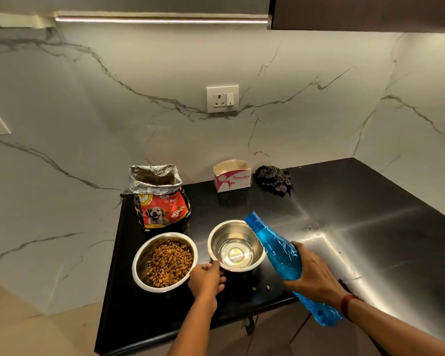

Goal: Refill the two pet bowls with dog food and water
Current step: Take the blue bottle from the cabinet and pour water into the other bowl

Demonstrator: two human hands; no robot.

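Note:
Two steel pet bowls stand side by side on the black counter [332, 201]. The left bowl [141, 260] holds brown kibble. The right bowl [216, 237] has some clear water in its bottom. My left hand [206, 280] grips the near rim of the water bowl. My right hand [312, 272] holds a blue plastic bottle [278, 250] tilted, its neck over the water bowl's right rim. I cannot tell whether water is flowing. An open dog food bag [162, 201] stands behind the kibble bowl.
A small open cardboard box [233, 178] and a crumpled dark cloth [274, 179] sit at the back by the marble wall. Two loose kibbles [261, 288] lie near the front edge. A wall socket [222, 98] is above the box.

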